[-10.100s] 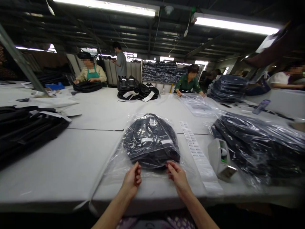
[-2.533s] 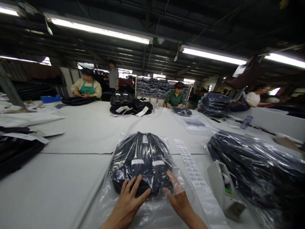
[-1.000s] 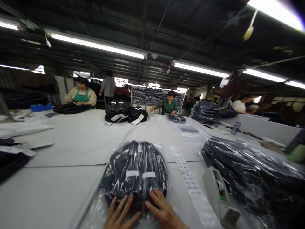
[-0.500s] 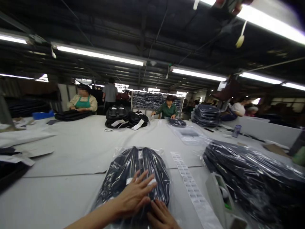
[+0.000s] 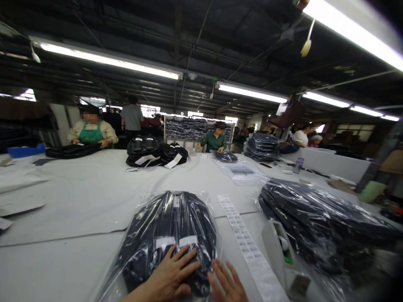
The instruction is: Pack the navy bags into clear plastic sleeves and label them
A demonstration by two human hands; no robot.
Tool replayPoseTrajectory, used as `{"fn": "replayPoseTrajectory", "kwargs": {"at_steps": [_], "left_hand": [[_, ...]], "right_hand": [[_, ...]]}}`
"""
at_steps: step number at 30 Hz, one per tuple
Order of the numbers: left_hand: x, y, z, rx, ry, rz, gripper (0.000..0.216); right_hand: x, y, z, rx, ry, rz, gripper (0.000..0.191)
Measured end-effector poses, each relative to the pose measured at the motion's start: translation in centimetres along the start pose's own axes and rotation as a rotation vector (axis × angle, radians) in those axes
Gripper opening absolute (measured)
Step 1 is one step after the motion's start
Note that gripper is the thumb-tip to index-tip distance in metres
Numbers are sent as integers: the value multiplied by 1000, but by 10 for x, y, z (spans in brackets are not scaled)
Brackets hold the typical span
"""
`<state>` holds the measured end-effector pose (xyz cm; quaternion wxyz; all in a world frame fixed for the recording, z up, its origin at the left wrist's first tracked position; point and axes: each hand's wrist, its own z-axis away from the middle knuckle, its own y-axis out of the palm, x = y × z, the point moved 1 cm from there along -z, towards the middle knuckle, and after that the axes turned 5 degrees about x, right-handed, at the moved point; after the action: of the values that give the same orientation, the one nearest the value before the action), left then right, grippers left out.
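Bagged dark garment sits centre-near on the worktop, with the left hand and right hand both flat on its near end, fingers spread open, gripping nothing. That clear film looks slick, so I reckon pressing could make the bundle slide or trap air and crease the bag, and a hand drifting right might knock the tape dispenser or drag the label strip. Looks-wise: folded navy-black bundle, two white tags under shiny plastic, loose at the near left.
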<state>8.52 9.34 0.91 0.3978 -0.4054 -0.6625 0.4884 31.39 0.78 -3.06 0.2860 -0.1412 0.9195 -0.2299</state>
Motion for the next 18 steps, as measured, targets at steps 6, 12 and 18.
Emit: {"fn": "replayPoseTrajectory", "kwargs": {"at_steps": [6, 12, 18], "left_hand": [[-6, -2, -4, 127, -7, 76, 61], [-12, -8, -3, 101, -17, 85, 61], [-12, -5, -1, 80, -22, 75, 63]], "right_hand": [[-36, -39, 60, 304, 49, -138, 42], [-37, -66, 63, 296, 50, -177, 38], [3, -74, -31, 150, 143, -426, 11]]}}
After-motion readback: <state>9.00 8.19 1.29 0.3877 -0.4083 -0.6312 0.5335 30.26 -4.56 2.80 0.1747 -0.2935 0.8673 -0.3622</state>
